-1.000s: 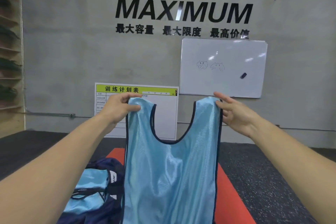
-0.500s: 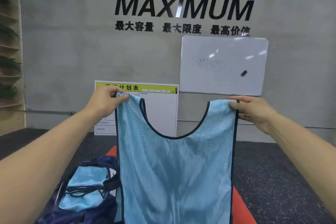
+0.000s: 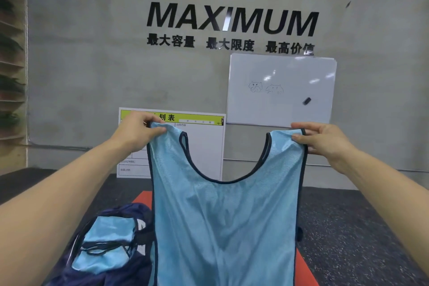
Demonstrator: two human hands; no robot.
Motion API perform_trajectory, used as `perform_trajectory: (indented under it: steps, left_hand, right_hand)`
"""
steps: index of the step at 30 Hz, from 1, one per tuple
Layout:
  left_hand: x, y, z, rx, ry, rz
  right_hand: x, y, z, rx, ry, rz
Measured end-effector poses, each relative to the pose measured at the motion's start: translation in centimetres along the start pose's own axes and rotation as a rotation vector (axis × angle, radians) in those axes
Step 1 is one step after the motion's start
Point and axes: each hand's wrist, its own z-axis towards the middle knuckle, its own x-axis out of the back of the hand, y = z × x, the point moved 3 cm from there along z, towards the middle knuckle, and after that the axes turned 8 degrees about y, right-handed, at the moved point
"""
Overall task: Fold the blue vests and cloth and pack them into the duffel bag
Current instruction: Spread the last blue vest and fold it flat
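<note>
Both hands hold a light blue vest [image 3: 222, 227] up by its shoulder straps, spread wide in front of the wall.

Left hand [image 3: 137, 131] pinches the strap on its side between thumb and fingers, and the right hand [image 3: 325, 139] is clamped the same way on the other strap, the two hands well apart so the vest hangs flat and open, its dark-trimmed neckline dipping between them. Below and to the left, an open navy duffel bag [image 3: 120, 260] sits on the floor with more light blue fabric [image 3: 104, 246] inside, probably folded vests, though the view is too partial to be sure. An orange mat [image 3: 304, 269] shows beneath the hanging vest, on the dark speckled floor [image 3: 362, 227].
</note>
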Motion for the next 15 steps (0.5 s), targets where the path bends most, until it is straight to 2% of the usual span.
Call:
perform_trajectory:
  steps: [4,10,15]
  left_hand:
    - [0.6,0.1,-0.1,-0.091,0.052,0.011]
    - [0.8,0.3,-0.7,-0.076,-0.029,-0.089]
    - [1.1,1.5,-1.5,-0.168,-0.084,-0.055]
  right_hand:
    - [0.4,-0.8,-0.5,0.086,0.023,-0.098]
    - [1.4,-2.0,-1.3,0.289,0.000,-0.444]
    - [2.4,-2.7,-1.7,0.342,0.015,-0.522]
